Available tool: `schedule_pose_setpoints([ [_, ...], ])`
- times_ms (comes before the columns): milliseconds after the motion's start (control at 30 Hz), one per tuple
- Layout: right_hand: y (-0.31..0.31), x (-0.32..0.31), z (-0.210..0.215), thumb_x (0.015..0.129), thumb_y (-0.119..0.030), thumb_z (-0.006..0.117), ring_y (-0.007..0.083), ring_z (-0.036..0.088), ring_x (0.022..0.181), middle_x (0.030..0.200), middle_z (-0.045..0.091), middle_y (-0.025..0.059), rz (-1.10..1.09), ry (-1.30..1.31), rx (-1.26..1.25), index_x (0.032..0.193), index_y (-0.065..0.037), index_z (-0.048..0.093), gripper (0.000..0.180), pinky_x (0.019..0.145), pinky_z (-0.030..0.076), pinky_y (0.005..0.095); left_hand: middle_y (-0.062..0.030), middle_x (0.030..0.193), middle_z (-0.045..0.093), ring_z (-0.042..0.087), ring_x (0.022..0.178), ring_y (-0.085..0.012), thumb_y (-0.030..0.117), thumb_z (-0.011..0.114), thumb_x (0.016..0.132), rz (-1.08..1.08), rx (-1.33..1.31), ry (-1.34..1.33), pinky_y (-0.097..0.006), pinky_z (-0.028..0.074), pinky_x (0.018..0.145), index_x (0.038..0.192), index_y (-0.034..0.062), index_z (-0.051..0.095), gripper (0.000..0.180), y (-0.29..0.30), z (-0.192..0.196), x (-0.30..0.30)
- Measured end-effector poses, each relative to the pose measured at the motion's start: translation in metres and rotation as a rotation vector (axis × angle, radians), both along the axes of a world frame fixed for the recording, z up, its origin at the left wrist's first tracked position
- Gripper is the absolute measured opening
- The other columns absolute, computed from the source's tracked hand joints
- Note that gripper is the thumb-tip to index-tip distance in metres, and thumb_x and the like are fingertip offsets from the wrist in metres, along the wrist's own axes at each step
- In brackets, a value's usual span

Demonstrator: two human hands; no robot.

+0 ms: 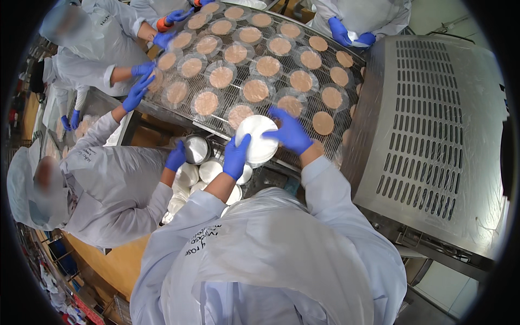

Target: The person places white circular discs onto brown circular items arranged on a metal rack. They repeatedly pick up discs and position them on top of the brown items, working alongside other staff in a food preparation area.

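Over the near edge of the wire-mesh conveyor belt [227, 122], my blue-gloved left hand [236, 156] grips a stack of white round sheets [255, 135] from its lower left side. At the stack's right edge is my right hand [292, 132], also gloved in blue and a little blurred. Its fingers are spread, with the thumb at the sheets and the fingertips above the belt. Rows of flat, pinkish-brown round patties [255, 90] lie on the belt, many with a larger clear round film around them. Several on the right, such as one patty [323, 123], show no film.
Below the belt's edge sit more stacks of white rounds [210, 170] and a round metal tin [196, 149]. A slotted steel machine cover [422, 124] stands at the right. Co-workers at the left reach onto the belt; another person's gloved hands [349, 35] are at the far side.
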State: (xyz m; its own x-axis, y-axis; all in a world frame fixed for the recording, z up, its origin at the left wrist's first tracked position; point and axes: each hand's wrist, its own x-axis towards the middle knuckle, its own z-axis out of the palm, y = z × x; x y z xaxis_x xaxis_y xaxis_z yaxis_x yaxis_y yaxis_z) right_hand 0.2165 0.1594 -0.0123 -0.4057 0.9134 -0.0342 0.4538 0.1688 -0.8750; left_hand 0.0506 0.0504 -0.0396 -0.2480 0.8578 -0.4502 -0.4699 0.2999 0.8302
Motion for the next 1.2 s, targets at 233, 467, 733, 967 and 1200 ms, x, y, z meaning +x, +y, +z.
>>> schedule_pose_setpoints([
  [233, -0.012, 0.029, -0.043, 0.082, -0.008, 0.05, 0.0328, 0.062, 0.092, 0.099, 0.064, 0.0188, -0.037, 0.065, 0.118, 0.105, -0.003, 0.063, 0.026, 0.082, 0.048, 0.0373, -0.0107, 0.102, 0.063, 0.06, 0.088, -0.0163, 0.021, 0.065, 0.084, -0.058, -0.019, 0.016, -0.029, 0.049, 0.078, 0.113, -0.004, 0.057, 0.039, -0.025, -0.009, 0.016],
  [467, 0.044, 0.082, -0.035, 0.084, -0.02, 0.057, 0.0355, 0.059, 0.097, 0.102, 0.063, 0.0188, -0.441, -0.285, 0.555, 0.105, -0.003, 0.061, 0.027, 0.084, 0.046, 0.0381, -0.0105, 0.101, 0.064, 0.061, 0.086, -0.0161, 0.02, 0.066, 0.084, -0.057, -0.081, -0.013, -0.029, 0.05, 0.077, 0.113, -0.0033, 0.058, 0.038, -0.038, -0.003, -0.008],
  [733, -0.06, 0.073, -0.025, 0.085, -0.016, 0.058, 0.0309, 0.061, 0.092, 0.1, 0.064, 0.0173, 0.098, -0.262, -0.223, 0.109, 0.0, 0.059, 0.029, 0.081, 0.047, 0.0381, -0.01, 0.1, 0.064, 0.061, 0.085, -0.0152, 0.02, 0.066, 0.084, -0.028, -0.1, 0.021, -0.029, 0.05, 0.075, 0.111, -0.0028, 0.059, 0.037, -0.041, -0.029, 0.075],
  [967, -0.014, 0.014, -0.054, 0.077, -0.008, 0.063, 0.0198, 0.059, 0.075, 0.084, 0.063, 0.0108, -0.048, 0.31, -0.572, 0.108, -0.001, 0.06, 0.032, 0.073, 0.05, 0.0334, -0.0101, 0.1, 0.065, 0.062, 0.085, -0.0157, 0.02, 0.069, 0.082, 0.036, -0.119, -0.064, -0.029, 0.05, 0.075, 0.11, -0.0019, 0.059, 0.037, -0.046, -0.05, -0.023],
  [1200, -0.053, 0.004, -0.044, 0.082, -0.025, 0.061, 0.0319, 0.06, 0.078, 0.083, 0.062, 0.018, 0.08, -0.237, -0.107, 0.094, 0.0, 0.06, 0.027, 0.071, 0.047, 0.0416, -0.0105, 0.1, 0.064, 0.062, 0.085, -0.0164, 0.019, 0.069, 0.082, 0.021, -0.098, 0.008, -0.028, 0.05, 0.076, 0.111, -0.0026, 0.058, 0.038, -0.058, -0.044, 0.002],
])
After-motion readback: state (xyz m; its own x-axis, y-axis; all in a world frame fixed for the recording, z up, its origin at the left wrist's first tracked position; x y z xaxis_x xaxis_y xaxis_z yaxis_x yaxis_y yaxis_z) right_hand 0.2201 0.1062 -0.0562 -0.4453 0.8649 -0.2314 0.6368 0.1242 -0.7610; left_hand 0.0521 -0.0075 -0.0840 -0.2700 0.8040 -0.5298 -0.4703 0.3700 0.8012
